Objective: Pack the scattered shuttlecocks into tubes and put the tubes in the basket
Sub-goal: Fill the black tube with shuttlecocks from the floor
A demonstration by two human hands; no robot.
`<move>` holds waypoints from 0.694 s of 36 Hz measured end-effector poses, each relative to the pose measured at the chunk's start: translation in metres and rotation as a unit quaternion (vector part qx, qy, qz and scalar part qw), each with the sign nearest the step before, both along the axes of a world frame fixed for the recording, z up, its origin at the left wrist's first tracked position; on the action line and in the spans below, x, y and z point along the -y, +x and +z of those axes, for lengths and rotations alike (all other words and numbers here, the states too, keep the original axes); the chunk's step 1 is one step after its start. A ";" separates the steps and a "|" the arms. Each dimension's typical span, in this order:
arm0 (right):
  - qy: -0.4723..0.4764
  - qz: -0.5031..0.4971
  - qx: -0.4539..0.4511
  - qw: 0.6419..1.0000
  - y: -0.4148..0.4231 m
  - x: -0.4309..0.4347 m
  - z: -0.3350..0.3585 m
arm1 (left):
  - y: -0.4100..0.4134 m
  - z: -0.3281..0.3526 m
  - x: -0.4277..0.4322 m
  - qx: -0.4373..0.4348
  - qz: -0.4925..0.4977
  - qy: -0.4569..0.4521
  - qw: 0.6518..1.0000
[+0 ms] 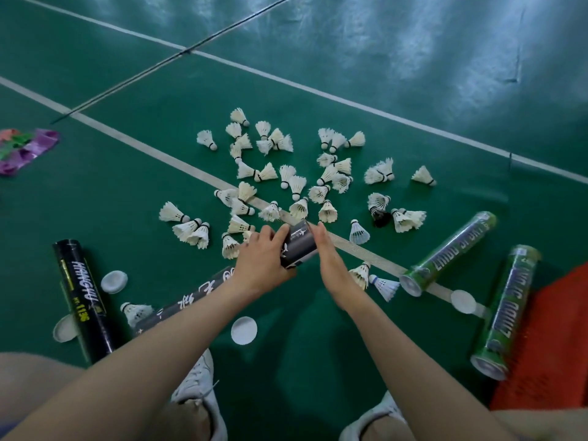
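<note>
Currently: dark grey cardboard tube (299,246), held off the green court floor (127,192) between both hands. Left hand (264,259) wraps its near end; right hand (327,253) flat along its side. Long axis points away toward white feather shuttlecocks (299,186), scattered just beyond.

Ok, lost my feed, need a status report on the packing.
Left hand gripping dark tube, right hand flat against it. Shuttlecocks scattered on the floor. Nothing in the way.

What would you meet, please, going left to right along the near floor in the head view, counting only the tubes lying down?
Black Hangyu tube → dark tube with white script → first green tube → second green tube.
</note>
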State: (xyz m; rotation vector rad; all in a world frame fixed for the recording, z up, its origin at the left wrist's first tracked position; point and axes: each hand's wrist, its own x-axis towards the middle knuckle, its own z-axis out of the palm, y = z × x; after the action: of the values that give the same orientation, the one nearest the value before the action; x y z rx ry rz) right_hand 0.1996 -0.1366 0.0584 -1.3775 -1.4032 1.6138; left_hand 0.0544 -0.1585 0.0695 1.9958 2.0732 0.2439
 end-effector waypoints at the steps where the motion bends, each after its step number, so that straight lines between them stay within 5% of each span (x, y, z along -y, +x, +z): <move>1: -0.015 -0.011 -0.004 1.000 0.001 -0.001 -0.006 | 0.003 -0.002 -0.003 -0.006 -0.002 -0.009 1.000; 12: -0.105 -0.011 0.102 0.989 0.029 -0.031 -0.064 | 0.014 -0.057 -0.037 -0.065 -0.029 -0.121 0.990; 25: -0.054 0.098 0.231 0.967 -0.025 -0.146 -0.148 | -0.045 -0.119 -0.109 -0.070 0.038 -0.197 0.977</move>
State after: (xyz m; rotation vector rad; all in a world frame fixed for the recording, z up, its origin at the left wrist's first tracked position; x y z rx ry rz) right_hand 0.1743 0.0099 -0.0898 -1.8127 -1.7847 1.5715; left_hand 0.0096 -0.0497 -0.0500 1.7376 2.0827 -0.2826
